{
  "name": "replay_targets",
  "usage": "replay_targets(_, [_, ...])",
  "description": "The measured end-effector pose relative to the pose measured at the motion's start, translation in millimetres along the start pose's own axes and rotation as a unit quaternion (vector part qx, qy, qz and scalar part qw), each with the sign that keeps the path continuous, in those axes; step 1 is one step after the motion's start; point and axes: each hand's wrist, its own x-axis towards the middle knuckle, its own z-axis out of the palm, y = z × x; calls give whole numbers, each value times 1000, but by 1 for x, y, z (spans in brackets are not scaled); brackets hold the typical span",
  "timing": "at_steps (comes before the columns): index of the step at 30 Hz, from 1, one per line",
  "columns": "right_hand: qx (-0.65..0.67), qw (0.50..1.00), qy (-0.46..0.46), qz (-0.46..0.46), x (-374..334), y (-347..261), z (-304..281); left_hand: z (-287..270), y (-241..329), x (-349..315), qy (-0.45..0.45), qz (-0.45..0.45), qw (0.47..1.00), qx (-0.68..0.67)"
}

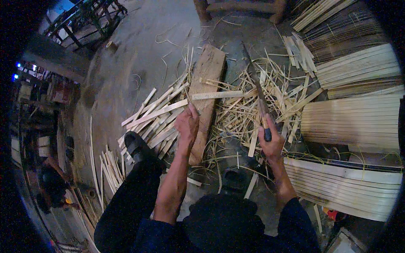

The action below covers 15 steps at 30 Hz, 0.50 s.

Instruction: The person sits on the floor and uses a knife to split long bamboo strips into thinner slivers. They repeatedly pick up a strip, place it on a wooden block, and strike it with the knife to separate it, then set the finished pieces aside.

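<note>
My right hand [272, 142] is wrapped around the handle of a long knife [256, 79], its narrow dark blade pointing away from me over a heap of bamboo shavings. Closed at the near side of a wooden block [206, 74], my left hand [187, 124] pinches a pale bamboo strip [162, 113]; its fingertips partly hide the contact. Across the block lies another flat bamboo piece [217, 95], its right end over the heap. Knife and block are apart. More cut strips [166, 133] lie in a loose pile left of the block, beside my sandalled foot.
Tangled shavings [236, 111] cover the floor right of the block. Bundled slats [350, 120] are stacked along the right side. A wooden stool or bench leg [202, 10] stands at the far edge. More strips [110, 170] lie by my left leg; another person [52, 179] is at far left.
</note>
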Motion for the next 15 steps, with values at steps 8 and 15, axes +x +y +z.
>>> replay_targets(8, [-133,978,-42,-152,52,-26,76,-97,47,67,-21,50,992,-117])
replay_targets(15, [-308,922,-113,-206,111,-3,175,-176,49,135,-199,156,967,28])
